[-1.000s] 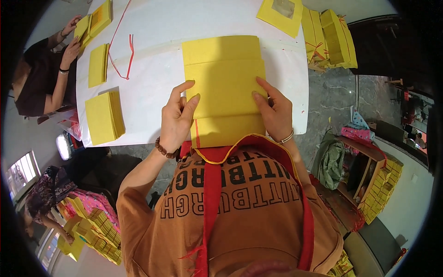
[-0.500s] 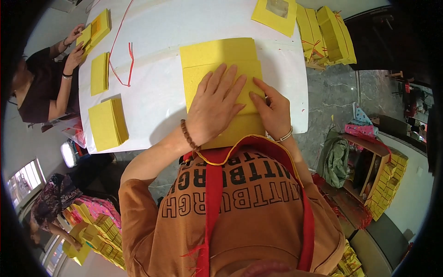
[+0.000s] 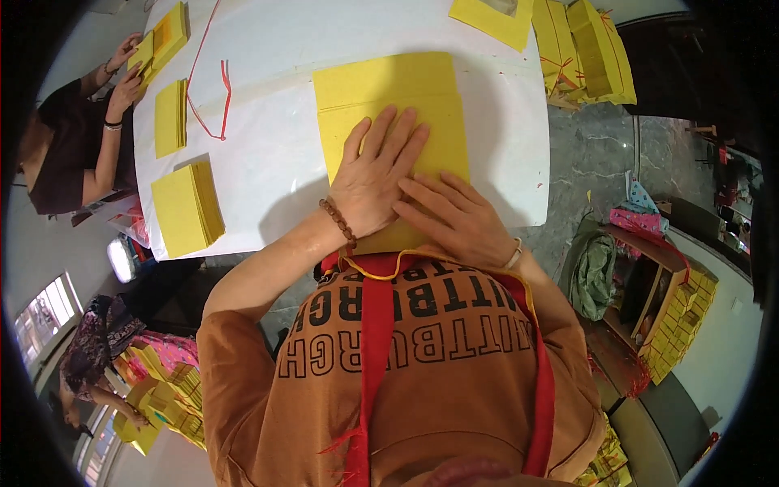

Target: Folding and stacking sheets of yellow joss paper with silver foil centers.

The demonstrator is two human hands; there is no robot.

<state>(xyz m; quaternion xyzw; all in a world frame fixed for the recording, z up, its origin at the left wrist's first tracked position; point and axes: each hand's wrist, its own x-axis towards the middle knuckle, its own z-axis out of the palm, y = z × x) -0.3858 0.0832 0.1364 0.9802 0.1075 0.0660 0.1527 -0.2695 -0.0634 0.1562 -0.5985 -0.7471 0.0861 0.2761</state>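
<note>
A large piece of yellow paper or thin card [image 3: 388,81] lies at the near edge of the white table [image 3: 268,138]. A crease or a folded edge runs across its far part. My left hand [image 3: 375,174] rests flat on its middle, fingers spread slightly and pointing away from me. Lower on the same paper, my right hand [image 3: 456,213] lies with its fingers stretched toward the left, the fingertips close to the left hand's heel. Neither hand grasps anything. How many layers lie under my palms cannot be seen.
Yellow paper stacks [image 3: 188,209] stand along the table's left side, near a red cord [image 3: 221,101]. A co-worker's hands [image 3: 126,77] handle yellow pieces there. Bundles tied with red string [image 3: 602,53] sit beyond the right edge. Another person bends over yellow pieces [image 3: 146,414] at lower left.
My right hand has left the paper's right edge, moved down and left, and flattened onto the sheet. The left hand stays pressed on the middle. The whole view has shifted slightly.
</note>
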